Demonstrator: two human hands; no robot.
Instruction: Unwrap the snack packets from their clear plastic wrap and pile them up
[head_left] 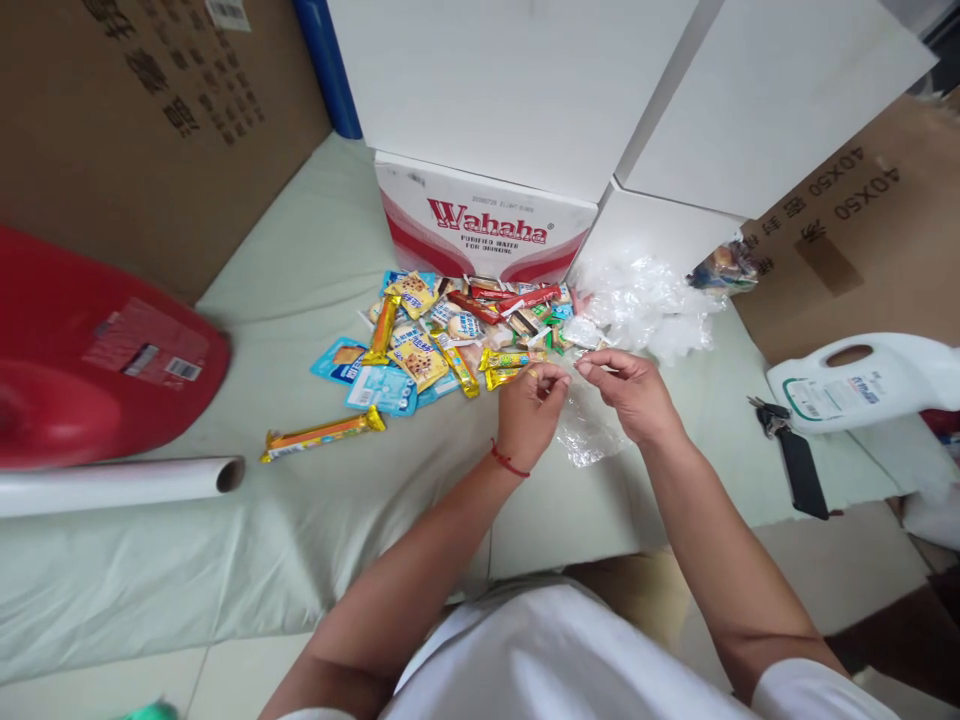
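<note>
My left hand (531, 410) and my right hand (630, 396) are close together, thumbs and fingers pinched. A clear plastic bag (589, 432) hangs from between them, its top edge at my fingertips. Just beyond my left hand lies a heap of wrapped snacks: yellow cookie packets (420, 358), red-wrapped bars (529, 298), blue packets (381, 390) and yellow-wrapped sticks (459, 364). Past my right hand sits a loose pile of clear plastic bags (649, 300). One long yellow-wrapped stick (324, 434) lies apart on the left.
A Wahaha carton (487, 222) stands behind the snacks, under white boxes (495, 80). Left are a red container (97, 350) and a white roll (120, 484). On the right lie a white jug (862, 385), keys (772, 418) and a black phone-like object (802, 473). Pale green cloth (300, 540) covers the surface.
</note>
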